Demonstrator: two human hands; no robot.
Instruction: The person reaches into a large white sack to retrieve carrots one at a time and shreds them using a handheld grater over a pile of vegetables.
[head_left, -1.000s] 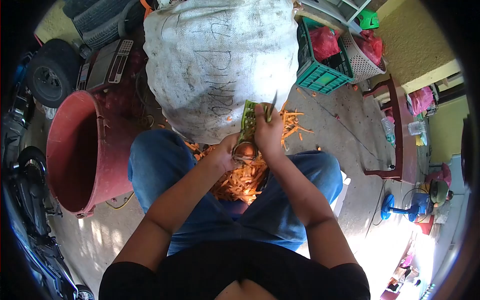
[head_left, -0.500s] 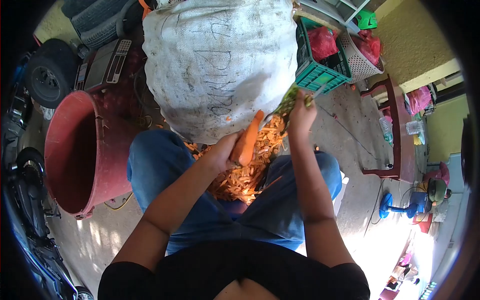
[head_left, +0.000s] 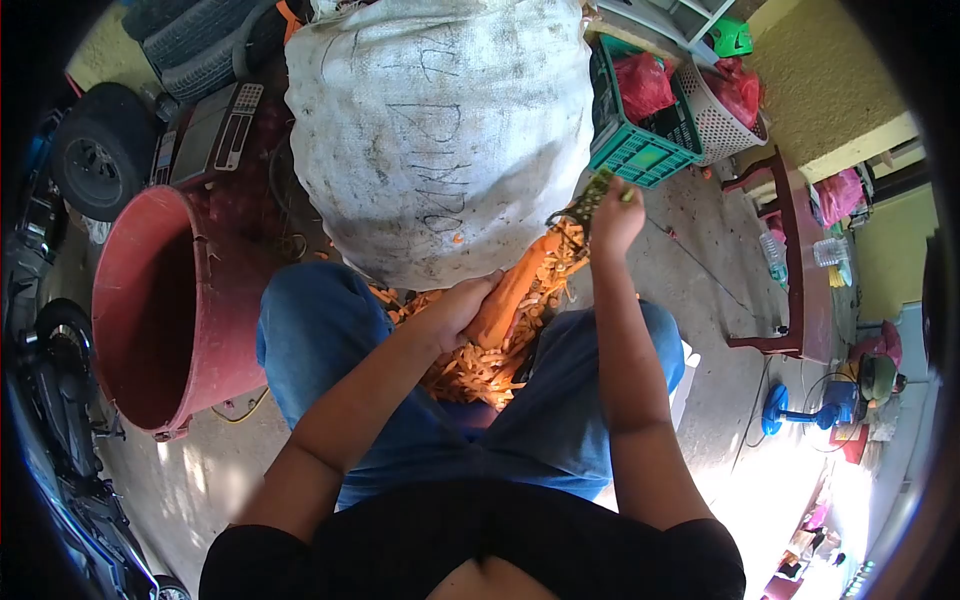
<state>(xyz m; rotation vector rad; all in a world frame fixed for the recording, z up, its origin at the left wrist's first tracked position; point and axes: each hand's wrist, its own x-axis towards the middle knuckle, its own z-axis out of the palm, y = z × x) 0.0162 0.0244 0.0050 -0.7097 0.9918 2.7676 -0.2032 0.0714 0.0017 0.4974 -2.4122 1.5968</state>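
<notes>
My left hand (head_left: 466, 312) is wrapped around the lower, thick end of a peeled-looking orange carrot (head_left: 512, 290), which points up and to the right. My right hand (head_left: 617, 218) is closed on a green-and-dark patterned tool, apparently a peeler (head_left: 578, 207). Its lower end is at the tip of the carrot; blur hides whether they touch. Beneath both hands, between my knees, lies a heap of carrot peelings and cut ends (head_left: 470, 372). Whatever holds this heap is mostly hidden.
A big, full white sack (head_left: 440, 130) stands right in front. To the left are a red tub (head_left: 230, 310), a wheel (head_left: 88, 160) and a motorcycle (head_left: 70, 430). Green crate (head_left: 645, 150), white basket (head_left: 722, 135) and reddish wooden furniture (head_left: 800, 270) stand at right.
My right hand has shifted slightly right and down, and the tool has turned in it. The carrot in my left hand has tilted further to the right.
</notes>
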